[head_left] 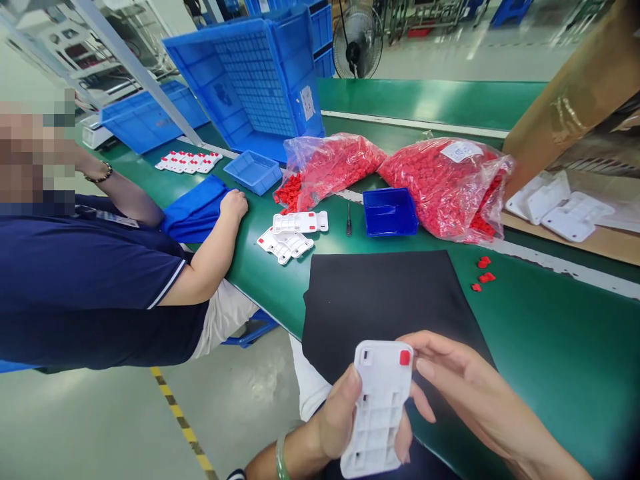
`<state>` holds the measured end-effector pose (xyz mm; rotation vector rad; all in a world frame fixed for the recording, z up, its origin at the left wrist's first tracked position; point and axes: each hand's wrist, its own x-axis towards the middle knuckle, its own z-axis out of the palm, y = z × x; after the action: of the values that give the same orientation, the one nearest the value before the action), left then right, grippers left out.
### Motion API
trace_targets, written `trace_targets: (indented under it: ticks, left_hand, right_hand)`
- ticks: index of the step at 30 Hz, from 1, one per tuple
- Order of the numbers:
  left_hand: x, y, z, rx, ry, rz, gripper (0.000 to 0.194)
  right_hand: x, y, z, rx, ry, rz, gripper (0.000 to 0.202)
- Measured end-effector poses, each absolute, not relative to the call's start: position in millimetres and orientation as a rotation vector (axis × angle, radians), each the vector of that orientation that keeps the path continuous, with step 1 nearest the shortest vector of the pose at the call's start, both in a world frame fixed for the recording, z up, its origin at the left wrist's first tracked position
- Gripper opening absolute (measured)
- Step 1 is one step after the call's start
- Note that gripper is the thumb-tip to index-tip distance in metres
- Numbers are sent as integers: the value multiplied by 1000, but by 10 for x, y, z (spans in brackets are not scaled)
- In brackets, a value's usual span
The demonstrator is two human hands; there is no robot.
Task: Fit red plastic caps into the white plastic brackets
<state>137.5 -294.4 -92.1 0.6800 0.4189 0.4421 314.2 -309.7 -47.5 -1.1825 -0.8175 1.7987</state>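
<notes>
White plastic plate [379, 407] stands lengthwise in the gripping left hand [336, 423]; right hand [467, 387] (fingers loosely open) touches its top corner beside the red clip [405, 358].

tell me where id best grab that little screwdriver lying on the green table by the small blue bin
Take the screwdriver by its dark handle, the thicker end nearer the camera, coming straight down from above. It lies flat on the green table with its thin shaft pointing away, so a pinch across the handle's sides suits it. The small blue bin sits close on its right, so the left side looks freer.
</notes>
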Motion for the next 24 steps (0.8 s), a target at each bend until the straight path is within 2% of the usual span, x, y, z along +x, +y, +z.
trace_targets:
  ticks: [6,11,13,16,19,21,24]
  left_hand:
    - [1376,-2985,-974,647,430,406,98]
    - [1377,-3092,-1047,878,561,564,72]
    - [1381,-3029,-1060,836,554,535,71]
    - [1407,-2765,-1095,579,520,387,77]
    - [1429,-2408,-1186,536,711,364,63]
    - [1403,-2193,-1255,790,910,371,53]
    - [1309,-1983,-1290,1438,1210,555,46]
  right_hand:
    - [3130,-3100,-529,-1239,-850,1766,23]
    - [3118,-3108,-642,-1187,-908,1713,23]
    - [3164,-3103,-710,-1233,-990,1666,24]
    - [3363,-3104,-868,-1586,-1206,1253,28]
    - [3661,-3143,-1106,-2087,-1357,553,40]
    - [3829,-3183,-1289,-2283,-1445,261,46]
    - [3951,-3255,-1545,-2364,-1573,43,50]
